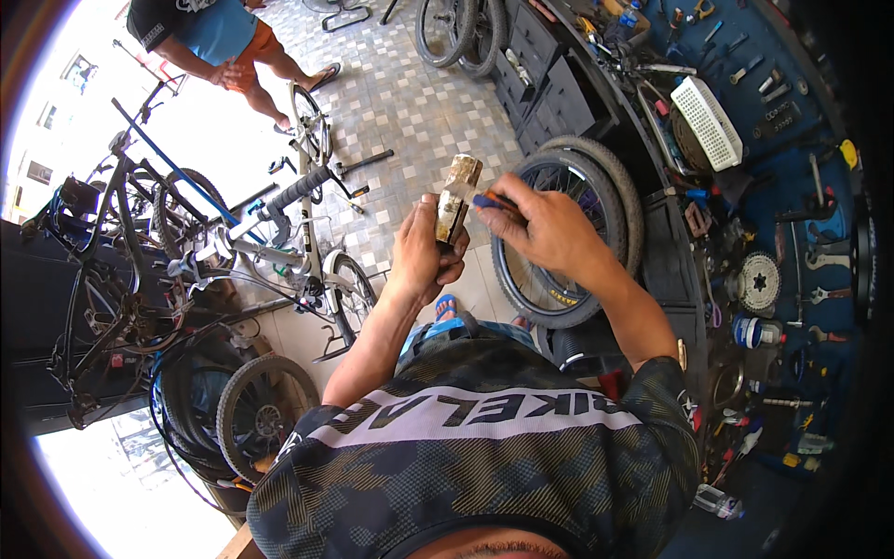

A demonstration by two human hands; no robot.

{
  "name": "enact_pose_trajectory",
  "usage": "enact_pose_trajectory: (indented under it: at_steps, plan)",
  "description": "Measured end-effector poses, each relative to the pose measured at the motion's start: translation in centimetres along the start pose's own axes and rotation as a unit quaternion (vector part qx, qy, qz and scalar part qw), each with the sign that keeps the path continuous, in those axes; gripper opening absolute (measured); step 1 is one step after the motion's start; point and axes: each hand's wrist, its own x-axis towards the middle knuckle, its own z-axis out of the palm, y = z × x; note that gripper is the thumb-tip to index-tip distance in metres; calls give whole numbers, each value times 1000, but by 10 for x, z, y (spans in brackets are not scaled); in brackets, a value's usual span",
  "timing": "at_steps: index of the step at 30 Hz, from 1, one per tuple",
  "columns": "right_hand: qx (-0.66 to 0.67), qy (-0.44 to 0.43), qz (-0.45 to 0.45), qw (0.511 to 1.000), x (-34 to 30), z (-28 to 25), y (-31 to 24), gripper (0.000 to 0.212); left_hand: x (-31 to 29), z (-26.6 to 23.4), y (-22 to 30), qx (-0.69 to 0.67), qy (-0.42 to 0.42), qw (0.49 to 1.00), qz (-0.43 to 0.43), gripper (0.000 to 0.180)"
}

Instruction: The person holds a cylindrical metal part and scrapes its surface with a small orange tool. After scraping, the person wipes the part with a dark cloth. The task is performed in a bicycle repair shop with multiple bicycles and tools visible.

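Note:
In front of my chest, my left hand [421, 250] is wrapped round a short cylinder [464, 171], brownish and cream-coloured with a worn, stained surface. It stands tilted, its upper end clear of my fingers. Closed round a small hand tool [486, 199] with a blue and orange handle, my right hand [551, 229] comes in from the right. The tool's pale flat end lies against or just over the cylinder's side; whether it is a blade or bristles I cannot make out. My fingers hide the lower part of the cylinder and most of the handle.
Bicycle wheels [610, 200] lean on dark drawers to the right, below a cluttered bench with a white basket [705, 123]. A pale bicycle [312, 219] and a dark frame [126, 242] stand left. Another person [219, 47] stands at the far left.

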Motion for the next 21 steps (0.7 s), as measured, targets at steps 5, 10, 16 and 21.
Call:
enact_pose_trajectory:
  at_steps: [5,10,16,21]
  plan:
    - [-12,0,51,999,9,-14,1,39,-7,6,2,17,25,1000,8,44]
    - [18,-1,37,999,7,-12,5,38,-8,3,0,10,6,1000,7,45]
    - [3,11,30,999,3,-9,-3,37,-5,-4,5,-59,-42,996,-56,51]
    - [-12,32,-19,999,-9,-1,-3,34,-6,-10,5,-135,-93,980,-114,53]
